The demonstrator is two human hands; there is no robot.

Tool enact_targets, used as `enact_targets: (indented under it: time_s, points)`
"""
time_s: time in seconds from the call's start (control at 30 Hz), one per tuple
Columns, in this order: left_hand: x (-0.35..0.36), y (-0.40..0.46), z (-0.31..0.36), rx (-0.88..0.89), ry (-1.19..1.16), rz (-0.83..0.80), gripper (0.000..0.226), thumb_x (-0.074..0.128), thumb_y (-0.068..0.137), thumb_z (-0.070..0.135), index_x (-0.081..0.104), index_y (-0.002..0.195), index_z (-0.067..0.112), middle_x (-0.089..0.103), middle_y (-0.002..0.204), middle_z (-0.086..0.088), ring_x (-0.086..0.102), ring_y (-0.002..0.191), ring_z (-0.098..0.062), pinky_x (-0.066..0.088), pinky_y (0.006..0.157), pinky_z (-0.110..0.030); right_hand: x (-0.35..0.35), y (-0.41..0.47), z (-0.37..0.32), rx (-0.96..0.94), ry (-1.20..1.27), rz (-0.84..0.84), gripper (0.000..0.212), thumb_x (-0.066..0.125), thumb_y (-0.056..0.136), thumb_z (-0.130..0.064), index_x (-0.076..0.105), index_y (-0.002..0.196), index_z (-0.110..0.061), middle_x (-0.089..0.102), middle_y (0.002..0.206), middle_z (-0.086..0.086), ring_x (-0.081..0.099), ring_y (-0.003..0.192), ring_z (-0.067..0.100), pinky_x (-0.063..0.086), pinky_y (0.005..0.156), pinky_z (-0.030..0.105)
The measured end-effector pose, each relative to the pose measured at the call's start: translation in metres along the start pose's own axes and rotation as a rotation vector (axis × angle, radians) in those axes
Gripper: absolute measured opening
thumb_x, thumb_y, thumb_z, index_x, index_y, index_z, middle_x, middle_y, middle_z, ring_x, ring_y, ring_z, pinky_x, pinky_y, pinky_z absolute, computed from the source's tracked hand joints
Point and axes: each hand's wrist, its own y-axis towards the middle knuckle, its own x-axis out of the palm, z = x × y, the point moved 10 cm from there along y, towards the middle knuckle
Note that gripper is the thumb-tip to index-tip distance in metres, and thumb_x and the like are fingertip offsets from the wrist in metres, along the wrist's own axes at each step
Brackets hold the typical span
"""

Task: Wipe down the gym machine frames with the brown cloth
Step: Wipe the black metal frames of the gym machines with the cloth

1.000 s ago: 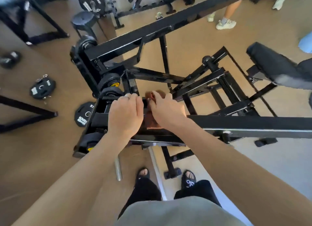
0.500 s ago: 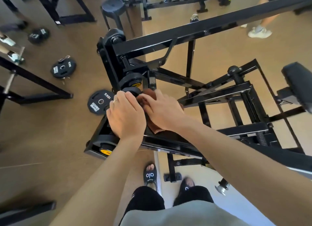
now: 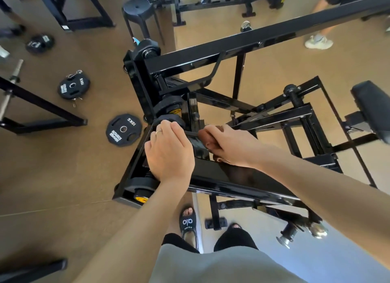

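The black machine frame [image 3: 211,173] fills the middle of the picture; 3 round weight plates [image 3: 124,130] lie on the brown floor [image 3: 52,166] at the left; a black stool [image 3: 138,8] stands at the top; a padded seat [image 3: 371,107] sits at the right edge. The left hand [image 3: 169,151] rests on the frame, fingers curled over a bar; the right hand [image 3: 228,143] grips the brown cloth [image 3: 209,138], fingers curled round it, pressing it on the frame in the middle.

Brown floor [image 3: 63,177] with loose weight plates [image 3: 124,129] (10KG) beside the machine frame [image 3: 232,177].
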Motion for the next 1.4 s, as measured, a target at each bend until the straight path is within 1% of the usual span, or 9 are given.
enact_targets:
  time_s: [0.13, 0.33, 0.5, 0.67, 0.83, 1.0, 1.1, 1.2, 1.4]
  points:
    - [0.000, -0.001, 0.003, 0.017, -0.003, -0.007, 0.043, 0.016, 0.108, 0.034, 0.053, 0.096, 0.017, 0.062, 0.084, 0.001, 0.061, 0.082, -0.022, 0.047, 0.080, -0.042, -0.011, 0.024, -0.033, -0.099, -0.115, 0.048, 0.056, 0.053, 0.104, -0.045, 0.026, 0.149, -0.027, 0.055, 0.120, 0.012, 0.047, 0.063, 0.017, 0.039, 0.058, 0.027]
    - [-0.001, -0.002, 0.001, 0.015, -0.018, 0.003, 0.044, 0.016, 0.107, 0.034, 0.054, 0.093, 0.016, 0.060, 0.080, 0.001, 0.060, 0.078, -0.022, 0.046, 0.080, -0.041, -0.012, 0.015, -0.023, -0.034, 0.039, 0.113, 0.050, 0.059, 0.101, -0.043, 0.033, 0.143, -0.032, 0.060, 0.117, 0.004, 0.055, 0.078, 0.019, 0.043, 0.068, 0.029]
    - [-0.001, 0.000, 0.000, 0.002, -0.016, 0.010, 0.042, 0.017, 0.107, 0.033, 0.052, 0.089, 0.018, 0.056, 0.076, 0.005, 0.058, 0.074, -0.020, 0.044, 0.080, -0.039, 0.014, -0.005, 0.016, 0.159, 0.525, -0.258, 0.066, 0.076, 0.090, -0.026, 0.034, 0.140, -0.036, 0.060, 0.113, -0.003, 0.064, 0.086, 0.011, 0.051, 0.061, 0.019]
    - [0.001, -0.001, 0.000, 0.008, -0.002, 0.011, 0.040, 0.019, 0.108, 0.032, 0.052, 0.090, 0.018, 0.055, 0.076, 0.005, 0.058, 0.075, -0.020, 0.044, 0.079, -0.038, 0.012, 0.001, 0.016, 0.242, 0.672, -0.494, 0.079, 0.079, 0.083, -0.008, 0.032, 0.138, -0.038, 0.052, 0.121, 0.001, 0.059, 0.103, 0.022, 0.059, 0.067, 0.028]
    - [0.000, -0.001, 0.000, 0.014, -0.002, 0.030, 0.036, 0.023, 0.109, 0.031, 0.051, 0.089, 0.019, 0.052, 0.074, 0.006, 0.055, 0.072, -0.018, 0.043, 0.077, -0.037, 0.003, 0.021, -0.003, 0.097, 0.304, -0.286, 0.063, 0.080, 0.085, -0.016, 0.042, 0.134, -0.028, 0.059, 0.113, 0.000, 0.059, 0.092, 0.018, 0.042, 0.059, 0.018]
    - [-0.001, -0.002, 0.001, 0.020, 0.008, 0.040, 0.035, 0.023, 0.109, 0.031, 0.051, 0.090, 0.019, 0.049, 0.075, 0.007, 0.056, 0.072, -0.018, 0.045, 0.078, -0.037, -0.017, 0.040, -0.042, -0.026, 0.005, -0.018, 0.054, 0.072, 0.092, -0.031, 0.039, 0.134, -0.020, 0.065, 0.102, 0.003, 0.055, 0.076, 0.022, 0.044, 0.063, 0.030]
    - [-0.003, -0.003, 0.002, 0.011, -0.001, 0.046, 0.034, 0.026, 0.109, 0.031, 0.053, 0.095, 0.018, 0.048, 0.078, 0.008, 0.058, 0.075, -0.019, 0.046, 0.081, -0.038, -0.023, 0.046, -0.060, -0.057, 0.022, 0.062, 0.053, 0.068, 0.096, -0.031, 0.039, 0.137, -0.013, 0.055, 0.093, -0.004, 0.051, 0.072, 0.019, 0.041, 0.065, 0.029]
    - [-0.004, -0.003, 0.002, 0.005, -0.003, 0.048, 0.032, 0.028, 0.109, 0.030, 0.055, 0.097, 0.016, 0.056, 0.080, 0.003, 0.061, 0.078, -0.021, 0.048, 0.082, -0.039, -0.024, 0.046, -0.060, -0.047, 0.028, 0.117, 0.054, 0.070, 0.095, -0.032, 0.041, 0.137, -0.013, 0.063, 0.098, 0.000, 0.050, 0.070, 0.018, 0.040, 0.064, 0.028]
    - [-0.004, -0.002, 0.003, 0.017, 0.005, 0.026, 0.039, 0.021, 0.109, 0.031, 0.052, 0.090, 0.016, 0.054, 0.074, 0.002, 0.056, 0.071, -0.021, 0.046, 0.076, -0.041, -0.014, 0.026, -0.009, 0.072, 0.228, -0.039, 0.048, 0.077, 0.087, -0.043, 0.054, 0.124, -0.024, 0.064, 0.098, -0.008, 0.063, 0.086, 0.018, 0.041, 0.061, 0.020]
